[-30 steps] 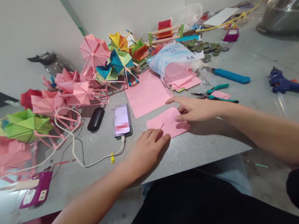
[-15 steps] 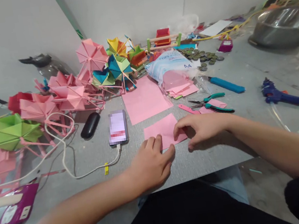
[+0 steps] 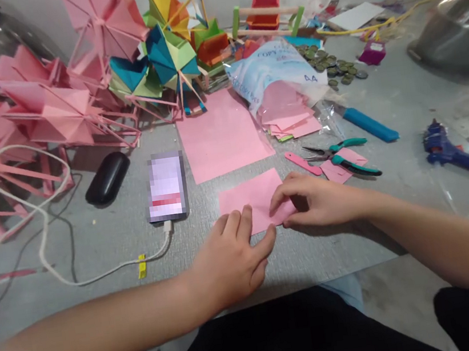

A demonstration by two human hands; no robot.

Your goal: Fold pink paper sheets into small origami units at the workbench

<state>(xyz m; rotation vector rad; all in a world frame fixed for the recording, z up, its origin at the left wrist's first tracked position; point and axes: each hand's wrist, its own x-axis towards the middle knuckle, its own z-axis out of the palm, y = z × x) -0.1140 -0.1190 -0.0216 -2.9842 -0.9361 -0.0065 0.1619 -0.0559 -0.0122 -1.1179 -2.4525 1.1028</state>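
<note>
A small sheet of pink paper (image 3: 247, 190) lies near the table's front edge, under both hands. My left hand (image 3: 239, 255) rests across its lower left part with fingers spread, the fingertips pressing on the sheet. At the lower right corner, my right hand (image 3: 319, 199) is curled, thumb and fingers closing about the sheet's edge. Part of that corner is hidden behind the fingers. Just beyond lies a larger pink sheet (image 3: 223, 139), flat on the table.
Left are a charging phone (image 3: 166, 187), a white cable (image 3: 112, 267) and a black case (image 3: 108, 179). Pliers (image 3: 336, 156), a pink-handled tool (image 3: 302, 163), a blue cutter (image 3: 370, 124) and a glue gun (image 3: 456, 149) lie right. Folded paper models (image 3: 61, 106) and a paper bag (image 3: 277, 72) stand behind.
The view has moved closer and shifted. My right thumb has come in against the small sheet's lower edge, nearer the fingers. My left hand stays on the paper.
</note>
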